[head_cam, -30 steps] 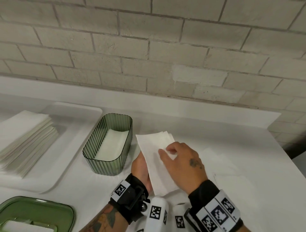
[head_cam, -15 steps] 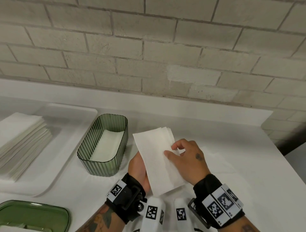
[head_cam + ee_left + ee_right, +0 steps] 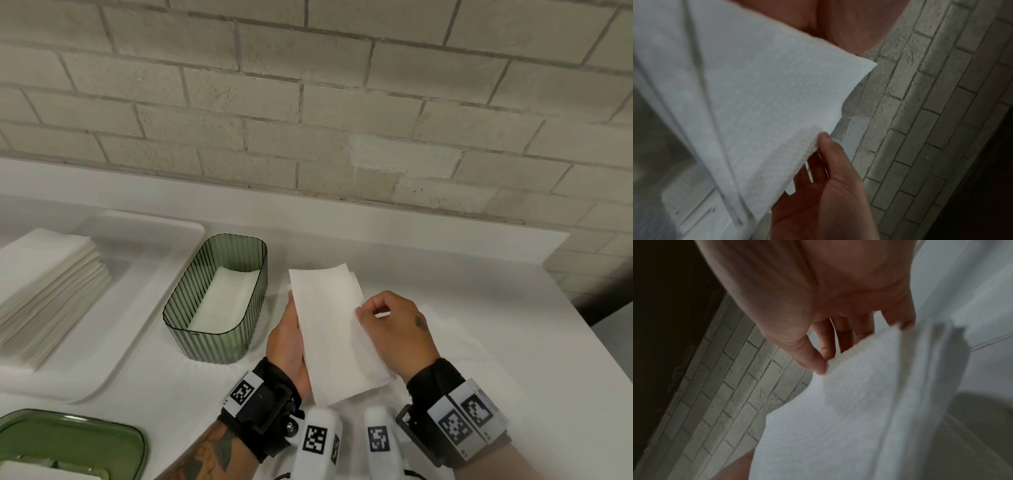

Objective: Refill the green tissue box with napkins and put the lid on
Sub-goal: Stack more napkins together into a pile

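Both hands are on one folded napkin wad (image 3: 334, 329), held in the air just to the right of the green tissue box (image 3: 219, 301). Left hand (image 3: 289, 346) supports it from underneath along the left edge; in the left wrist view its fingers (image 3: 830, 152) lie fairly straight under the paper, thumb hidden, so I cannot tell whether it clamps. Right hand (image 3: 394, 329) pinches the right edge between thumb and forefinger; the right wrist view shows that pinch at the paper's rim (image 3: 819, 365).

Box stands open on the white counter (image 3: 479, 342), touching or just beside the white tray (image 3: 113, 342). A thin layer of napkins already lies in its bottom. Its lid (image 3: 68, 442) lies near the lower left corner, well apart from the box. Spare napkin stack (image 3: 44, 291) sits on the tray.

Judgement: mid-refill, wad being squared before insertion.

Risks from here:
- Far corners of the wad look fanned, several layers showing. If lowered like this, loose layers may catch the ribbed rim and fold over.
- Wad looks about as long as the box; a skewed entry would crumple an end.
- Pinch holds only the edge; releasing the left hand early could let sheets spill.
- Overhanging paper would stop the lid seating.
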